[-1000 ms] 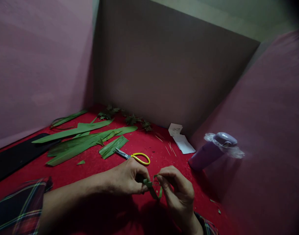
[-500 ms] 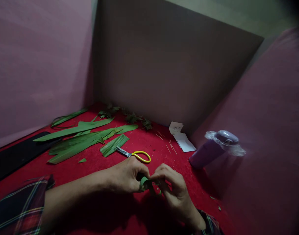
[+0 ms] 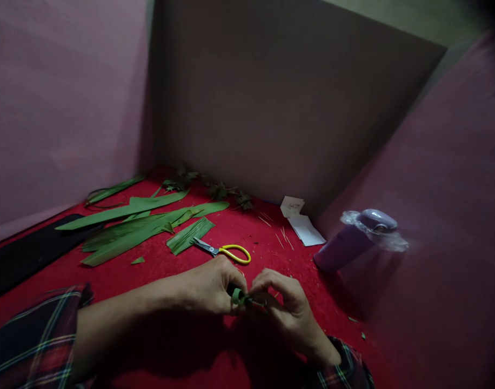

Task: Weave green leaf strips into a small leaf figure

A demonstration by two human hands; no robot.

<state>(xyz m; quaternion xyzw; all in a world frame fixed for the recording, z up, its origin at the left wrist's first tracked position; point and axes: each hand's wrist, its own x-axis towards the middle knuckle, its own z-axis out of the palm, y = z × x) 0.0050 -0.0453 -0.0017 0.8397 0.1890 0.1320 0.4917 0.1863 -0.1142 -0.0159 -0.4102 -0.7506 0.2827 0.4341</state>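
Between my two hands is a small curled strip of green leaf (image 3: 238,296), bent into a loop. My left hand (image 3: 215,286) is closed around the leaf's left side, thumb and fingers pinched together. My right hand (image 3: 286,302) pinches at the leaf's right end, where a thin pale sliver shows; what exactly the fingertips grip is partly hidden. Just beyond my left hand lie scissors (image 3: 221,250) with yellow handles, blades slightly apart. Their tips touch a cut piece of striped leaf (image 3: 191,235).
Long green leaves (image 3: 142,227) lie on the red cloth (image 3: 231,351) at the left, near a black flat object (image 3: 37,254). Leafy sprigs (image 3: 219,190) line the back. Thin sticks (image 3: 283,237), white papers (image 3: 306,229) and a purple bottle (image 3: 347,246) with clear plastic stand at right.
The leaf loop has turned slightly and looks smaller between my fingers. My right fingertips have shifted a little at its right end. The view has tilted slightly.
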